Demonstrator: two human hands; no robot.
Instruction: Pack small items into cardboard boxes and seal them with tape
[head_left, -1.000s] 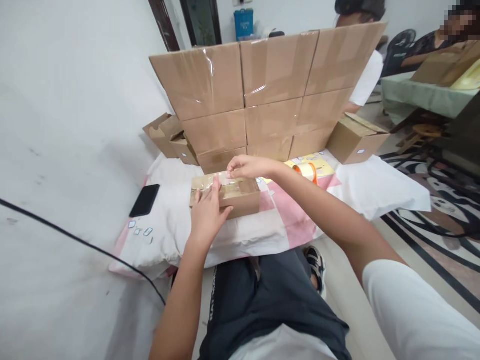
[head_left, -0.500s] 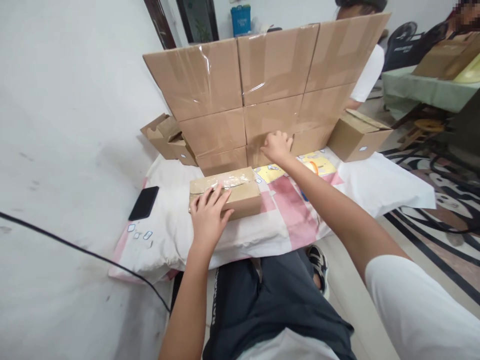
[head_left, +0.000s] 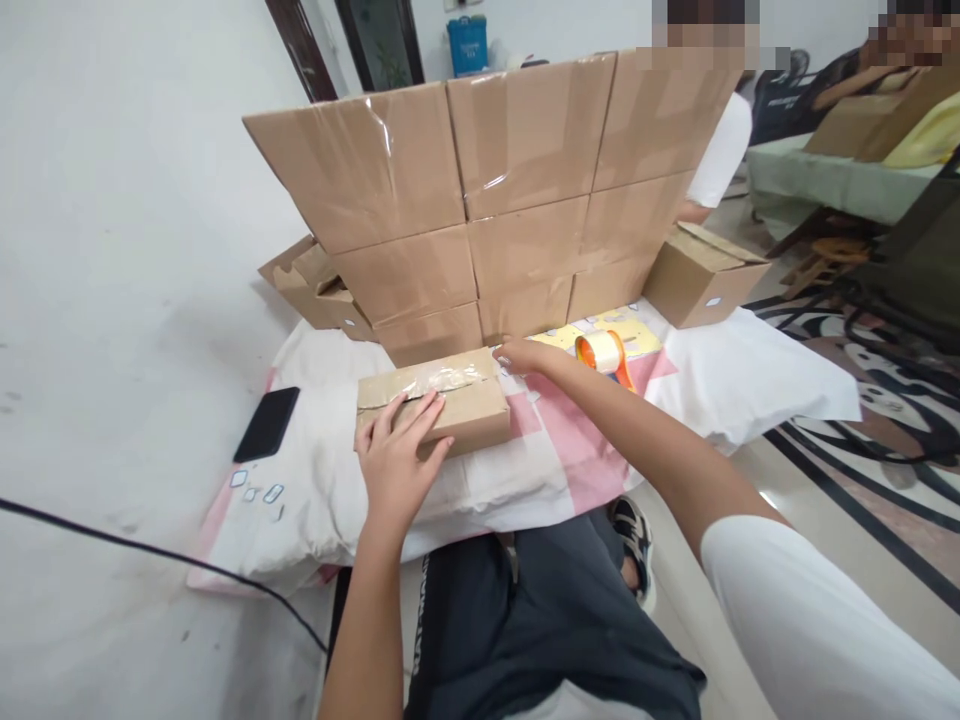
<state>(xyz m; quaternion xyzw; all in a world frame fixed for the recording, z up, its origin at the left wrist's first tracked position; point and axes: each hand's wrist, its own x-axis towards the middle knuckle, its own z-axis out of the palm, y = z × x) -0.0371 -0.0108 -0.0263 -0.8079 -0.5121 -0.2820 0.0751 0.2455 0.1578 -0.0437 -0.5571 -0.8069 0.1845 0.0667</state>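
A small cardboard box with clear tape over its top seam lies on the table in front of me. My left hand rests on its top and near side, fingers spread. At the box's far right corner is my right hand, lowered to the cloth with its fingers curled together. What they hold, if anything, is hidden. Right of that wrist sits a tape dispenser with an orange body. Behind the box stands a tall wall of taped cardboard boxes.
Open cardboard boxes stand at the left and the right of the wall. A black phone and small paper labels lie on the left of the cloth. A person in a white sleeve is behind the wall.
My right hand has come down from the front of the box wall to the small box's far right corner. The left hand stays on the box. The view has shifted slightly.
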